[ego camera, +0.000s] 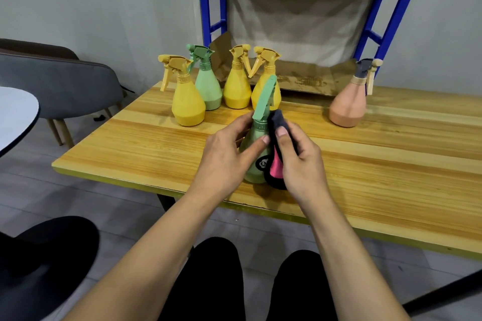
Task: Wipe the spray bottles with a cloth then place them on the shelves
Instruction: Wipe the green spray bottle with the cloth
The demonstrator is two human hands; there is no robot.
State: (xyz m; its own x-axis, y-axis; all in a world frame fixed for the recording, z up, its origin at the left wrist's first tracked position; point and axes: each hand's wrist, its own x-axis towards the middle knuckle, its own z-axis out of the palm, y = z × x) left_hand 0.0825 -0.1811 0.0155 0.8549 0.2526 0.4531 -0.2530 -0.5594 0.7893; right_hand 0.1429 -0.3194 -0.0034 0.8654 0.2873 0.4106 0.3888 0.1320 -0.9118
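My left hand (224, 156) grips a green spray bottle (257, 148) by its neck and body, just above the wooden table (378, 164). My right hand (300, 161) holds a dark grey and pink cloth (277, 138) pressed against the bottle's right side. Behind stand three yellow spray bottles (187, 101), (236, 86), (271, 81) and a second green spray bottle (207, 86). A pink spray bottle (348, 101) with a dark head stands apart at the right. The blue shelf frame (388, 18) rises behind the table.
Cardboard (307, 83) lines the lower shelf at table height, and a second cardboard-lined shelf sits at the top. A grey chair (60, 86) and a white round table (15, 117) are on the left. My dark-trousered knees are below the table edge.
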